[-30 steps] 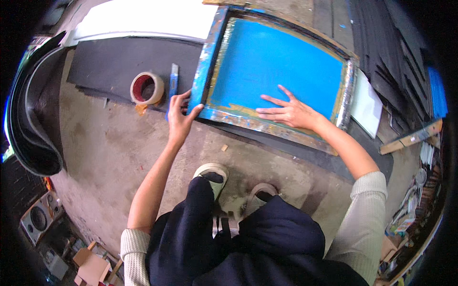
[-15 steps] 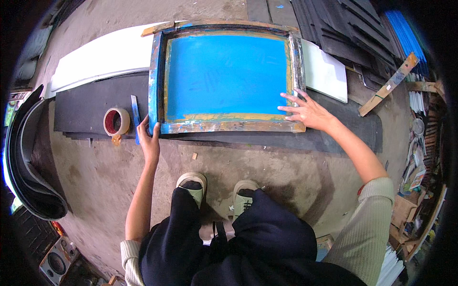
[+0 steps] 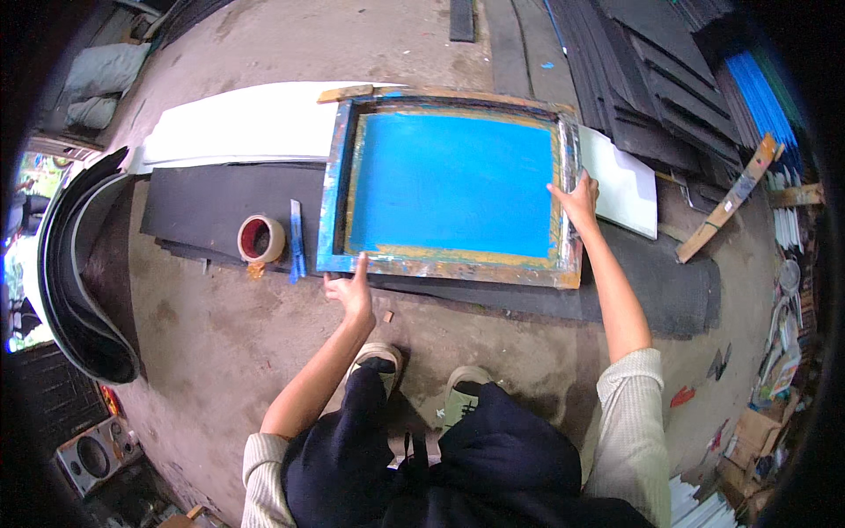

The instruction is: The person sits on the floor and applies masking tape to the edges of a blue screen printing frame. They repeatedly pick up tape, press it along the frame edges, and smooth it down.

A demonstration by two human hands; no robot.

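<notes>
A wooden screen-printing frame (image 3: 458, 266) with a blue mesh (image 3: 453, 185) lies over white sheets (image 3: 220, 126) and black sheets (image 3: 224, 201). Paint stains cover its bars. My left hand (image 3: 350, 297) grips the near bar by its left corner, thumb on top and the other fingers low against the front. Round the right bar curls my right hand (image 3: 578, 204), its thumb reaching over the inner edge. Left of the frame lies a blue utility knife (image 3: 297, 244), and beside that stands a roll of tape (image 3: 277, 239).
Dark sheets (image 3: 629, 84) are piled at the far right, with a wooden stick (image 3: 729, 207) in front of them. Curled black sheets (image 3: 66, 290) stand at the left. A speaker (image 3: 91, 453) sits at the lower left, and my shoes (image 3: 462, 400) are below the frame.
The view has shifted, so the scene sits lower and further right. My right hand has gone from spread over the mesh corner to gripping the right bar. My left hand has moved along the near bar.
</notes>
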